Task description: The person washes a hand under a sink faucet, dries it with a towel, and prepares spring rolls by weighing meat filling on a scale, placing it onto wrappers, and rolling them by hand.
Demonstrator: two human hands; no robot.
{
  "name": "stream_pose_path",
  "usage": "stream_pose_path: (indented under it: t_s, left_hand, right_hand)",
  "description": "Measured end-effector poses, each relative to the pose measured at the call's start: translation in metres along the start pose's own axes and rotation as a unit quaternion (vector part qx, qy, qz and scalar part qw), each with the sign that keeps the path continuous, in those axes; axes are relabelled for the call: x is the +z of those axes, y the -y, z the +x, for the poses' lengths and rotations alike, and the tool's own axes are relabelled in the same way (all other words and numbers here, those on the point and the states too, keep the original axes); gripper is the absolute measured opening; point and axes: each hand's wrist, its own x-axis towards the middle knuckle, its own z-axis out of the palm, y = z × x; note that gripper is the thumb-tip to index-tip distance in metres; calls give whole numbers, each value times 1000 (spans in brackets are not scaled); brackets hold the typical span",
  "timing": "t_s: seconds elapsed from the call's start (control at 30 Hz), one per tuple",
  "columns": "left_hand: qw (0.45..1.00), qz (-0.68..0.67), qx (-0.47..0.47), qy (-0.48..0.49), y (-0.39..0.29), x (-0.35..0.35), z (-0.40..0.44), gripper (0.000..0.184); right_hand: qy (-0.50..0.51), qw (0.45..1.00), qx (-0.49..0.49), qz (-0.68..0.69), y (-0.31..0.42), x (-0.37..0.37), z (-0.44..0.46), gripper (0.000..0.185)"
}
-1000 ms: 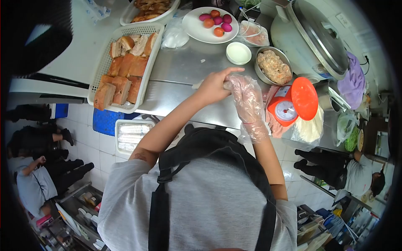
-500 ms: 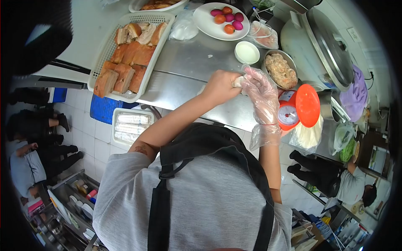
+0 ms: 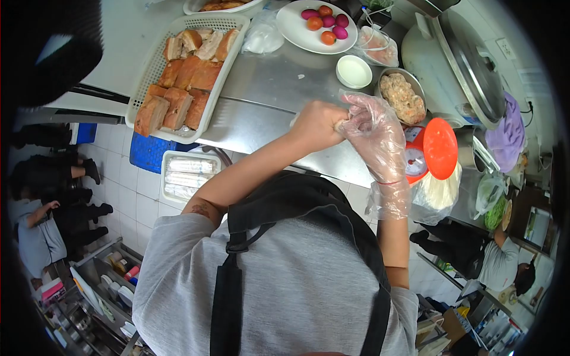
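Note:
My left hand (image 3: 320, 126) is bare and closed in a fist over the steel table. A small pale, soft-looking piece (image 3: 339, 125) pokes out at its thumb side; its kind is unclear. My right hand (image 3: 369, 126), in a clear plastic glove, meets the left one with its fingertips bent in at that piece. What the right fingers pinch, if anything, is hidden. Just beyond it is a metal bowl of minced meat filling (image 3: 404, 98). A small white bowl (image 3: 354, 72) stands farther back, and a red kitchen scale (image 3: 417, 161) is beside my right wrist.
A white basket (image 3: 236, 56) of cooked pork slabs stands at left, near a plate (image 3: 291, 32) of red and purple eggs or egg-shaped items. A large lidded pot (image 3: 418, 59) is at right. Below the table edge is a tray (image 3: 189, 196) of wrapped rolls. Other people stand on both sides.
My right hand has turned and its fingers have curled in toward my left fist; its wrist has shifted right. Less of the pale piece shows now. The whole view has shifted slightly.

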Motion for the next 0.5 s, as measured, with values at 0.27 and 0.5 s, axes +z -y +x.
stream_pose_path:
  t_s: [0.27, 0.5]
  left_hand:
    - [985, -124, -105, -60, -11, 6, 8, 19]
    - [962, -195, -155, -109, -15, 1, 20, 26]
  right_hand:
    - [-58, 989, -31, 133, -15, -1, 3, 34]
    - [-120, 959, -184, -181, -31, 15, -30, 42]
